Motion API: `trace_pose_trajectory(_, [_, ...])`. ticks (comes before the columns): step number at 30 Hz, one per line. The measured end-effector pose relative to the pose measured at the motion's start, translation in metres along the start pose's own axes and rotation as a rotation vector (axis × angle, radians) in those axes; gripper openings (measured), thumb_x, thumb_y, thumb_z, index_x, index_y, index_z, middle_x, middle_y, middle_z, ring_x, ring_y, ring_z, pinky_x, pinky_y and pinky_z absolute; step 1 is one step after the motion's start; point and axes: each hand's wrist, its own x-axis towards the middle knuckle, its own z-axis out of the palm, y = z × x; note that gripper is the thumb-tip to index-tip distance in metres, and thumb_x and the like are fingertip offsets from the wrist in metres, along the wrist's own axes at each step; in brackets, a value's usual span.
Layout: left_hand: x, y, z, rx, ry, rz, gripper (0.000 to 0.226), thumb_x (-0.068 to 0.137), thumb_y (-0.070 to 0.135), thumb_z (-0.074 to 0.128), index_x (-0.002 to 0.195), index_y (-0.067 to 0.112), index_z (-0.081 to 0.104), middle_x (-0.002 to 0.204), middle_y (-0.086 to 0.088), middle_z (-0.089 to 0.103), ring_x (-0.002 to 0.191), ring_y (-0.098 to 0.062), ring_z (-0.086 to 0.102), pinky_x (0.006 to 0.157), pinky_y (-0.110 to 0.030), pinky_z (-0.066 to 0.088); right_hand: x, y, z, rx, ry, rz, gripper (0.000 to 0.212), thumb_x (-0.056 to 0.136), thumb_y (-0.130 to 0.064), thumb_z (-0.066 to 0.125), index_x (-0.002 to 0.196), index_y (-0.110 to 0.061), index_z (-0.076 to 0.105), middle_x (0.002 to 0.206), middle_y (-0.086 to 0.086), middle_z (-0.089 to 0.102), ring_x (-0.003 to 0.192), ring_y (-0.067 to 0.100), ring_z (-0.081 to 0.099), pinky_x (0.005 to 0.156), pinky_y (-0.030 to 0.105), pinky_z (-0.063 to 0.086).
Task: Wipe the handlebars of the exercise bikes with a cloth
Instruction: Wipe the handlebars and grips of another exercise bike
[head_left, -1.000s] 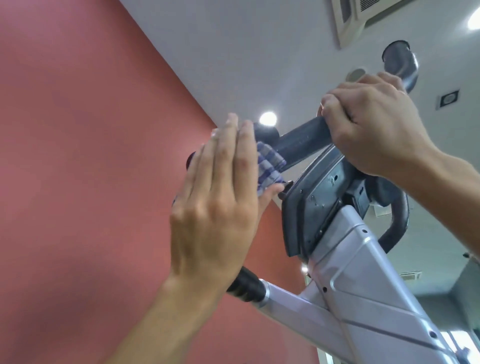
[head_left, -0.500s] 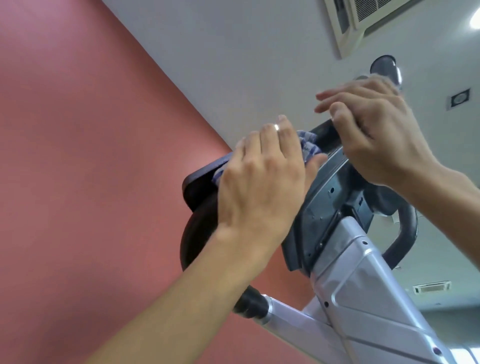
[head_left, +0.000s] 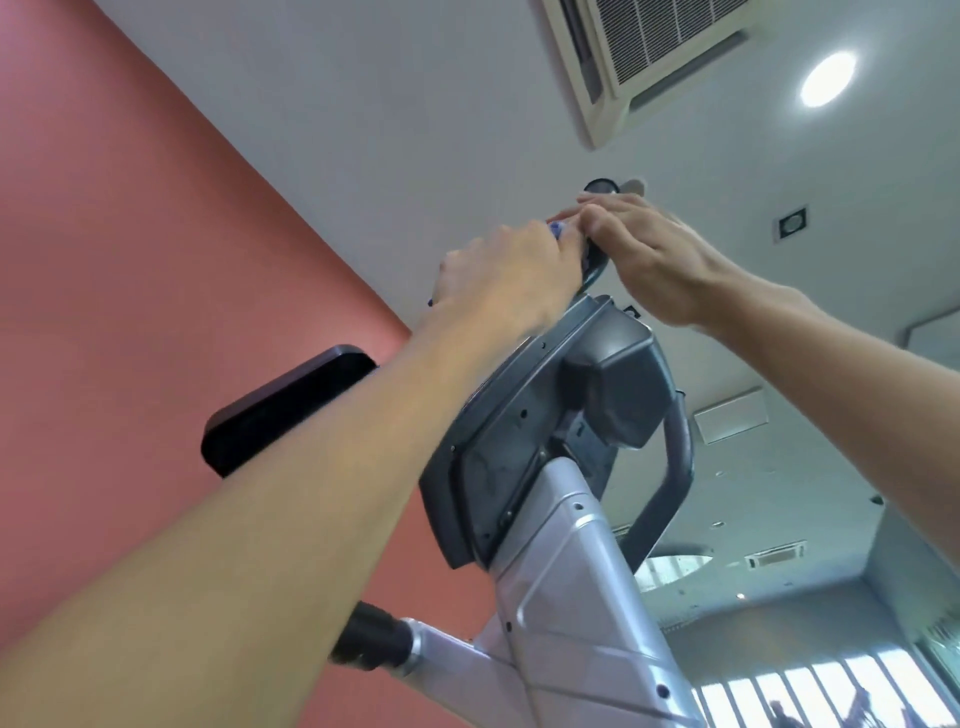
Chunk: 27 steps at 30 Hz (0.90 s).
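I look up at the exercise bike from below. My left hand (head_left: 509, 275) grips the blue checked cloth (head_left: 556, 229) round the top of the dark handlebar (head_left: 593, 266); only a scrap of cloth shows past my fingers. My right hand (head_left: 654, 254) rests on the same bar just to the right, fingers fairly straight and almost touching the left hand. The bar's round end cap (head_left: 600, 186) pokes out above the right hand. A curved stretch of the handlebar (head_left: 675, 457) drops behind the grey console (head_left: 545, 415).
The silver bike post (head_left: 561, 597) rises from the bottom, with a black grip (head_left: 371, 642) on a side arm. A black pad (head_left: 291, 410) juts out left under my forearm. A red wall (head_left: 156, 312) fills the left. A ceiling air unit (head_left: 660, 52) hangs overhead.
My left hand has slid the cloth up and to the right along the bar until it meets my right hand. The right hand has loosened from a full grip. The view has tilted upward.
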Motion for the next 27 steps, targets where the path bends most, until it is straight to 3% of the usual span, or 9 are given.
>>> trace_pose_trajectory(2, [0.006,-0.011,-0.005,-0.128,-0.127,-0.023,0.062,0.106,0.057,0.017,0.088,0.016,0.060,0.105,-0.015,0.071,0.102,-0.037,0.066,0.098,-0.045,0.049,0.007,0.000,-0.004,-0.031,-0.038,-0.022,0.058,0.106,-0.034,0.019,0.118,-0.012,0.071,0.132,0.006,0.066,0.132,0.018,0.048,0.114,0.027,0.026])
trace_pose_trajectory(4, [-0.001,-0.028,-0.010,-0.226,-0.229,0.000,0.058,0.108,0.048,0.019,0.070,0.016,0.049,0.080,-0.017,0.067,0.084,-0.037,0.067,0.091,-0.053,0.054,0.011,-0.004,-0.008,-0.113,-0.078,-0.045,0.057,0.103,-0.032,0.017,0.104,-0.012,0.070,0.112,0.004,0.069,0.113,0.021,0.053,0.107,0.029,0.029])
trace_pose_trajectory(6, [-0.014,-0.045,-0.014,-0.273,-0.286,-0.019,0.058,0.109,0.041,0.020,0.074,0.006,0.051,0.072,-0.021,0.066,0.069,-0.032,0.065,0.086,-0.056,0.056,0.013,-0.009,-0.010,-0.205,-0.125,-0.086,0.057,0.101,-0.035,0.013,0.097,-0.014,0.066,0.100,0.003,0.067,0.101,0.024,0.053,0.104,0.035,0.032])
trace_pose_trajectory(11, [-0.024,-0.050,-0.023,-0.357,-0.388,-0.189,0.086,0.101,0.059,0.022,0.091,-0.015,0.065,0.082,-0.033,0.069,0.051,-0.024,0.058,0.064,-0.032,0.052,0.019,-0.017,-0.013,-0.231,-0.182,-0.122,0.064,0.092,-0.044,0.007,0.085,-0.010,0.061,0.084,0.002,0.060,0.091,0.022,0.047,0.094,0.025,0.022])
trace_pose_trajectory(13, [-0.018,-0.049,-0.022,-0.352,-0.434,-0.207,0.080,0.101,0.054,0.021,0.091,-0.012,0.064,0.077,-0.031,0.069,0.049,-0.023,0.056,0.063,-0.035,0.052,0.019,-0.020,-0.010,-0.242,-0.198,-0.135,0.054,0.096,-0.040,0.013,0.076,-0.013,0.054,0.074,-0.004,0.049,0.084,0.019,0.043,0.097,0.029,0.024])
trace_pose_trajectory(16, [-0.011,-0.054,-0.020,-0.328,-0.530,-0.279,0.072,0.104,0.055,0.016,0.074,0.010,0.063,0.056,-0.010,0.067,0.043,-0.017,0.054,0.076,-0.046,0.055,0.013,-0.017,-0.004,-0.179,-0.133,-0.166,0.038,0.103,-0.029,0.030,0.072,-0.020,0.051,0.073,-0.008,0.047,0.082,0.017,0.044,0.105,0.038,0.032])
trace_pose_trajectory(21, [0.002,-0.052,-0.027,-0.297,-0.801,-0.445,0.066,0.103,0.060,0.015,0.073,0.031,0.066,0.065,-0.003,0.073,0.063,-0.018,0.069,0.091,-0.048,0.053,0.017,-0.013,-0.009,-0.118,-0.207,-0.138,0.034,0.101,-0.031,0.037,0.078,-0.018,0.058,0.078,-0.005,0.051,0.091,0.020,0.051,0.125,0.041,0.018])
trace_pose_trajectory(24, [0.011,-0.049,-0.034,-0.190,-0.822,-0.439,0.040,0.108,0.044,0.023,0.076,0.057,0.045,0.082,-0.001,0.063,0.086,-0.025,0.062,0.093,-0.048,0.049,0.023,-0.010,-0.014,-0.062,-0.295,-0.170,0.030,0.099,-0.030,0.041,0.078,-0.016,0.057,0.079,-0.002,0.048,0.085,0.023,0.050,0.124,0.043,0.021])
trace_pose_trajectory(27, [0.017,-0.042,-0.038,-0.220,-0.761,-0.599,0.020,0.105,0.047,0.022,0.092,0.054,0.035,0.084,0.002,0.052,0.093,-0.027,0.055,0.091,-0.043,0.047,0.030,-0.009,-0.019,0.025,-0.354,-0.137,0.027,0.097,-0.028,0.045,0.079,-0.013,0.060,0.080,0.001,0.049,0.082,0.027,0.050,0.122,0.046,0.026])
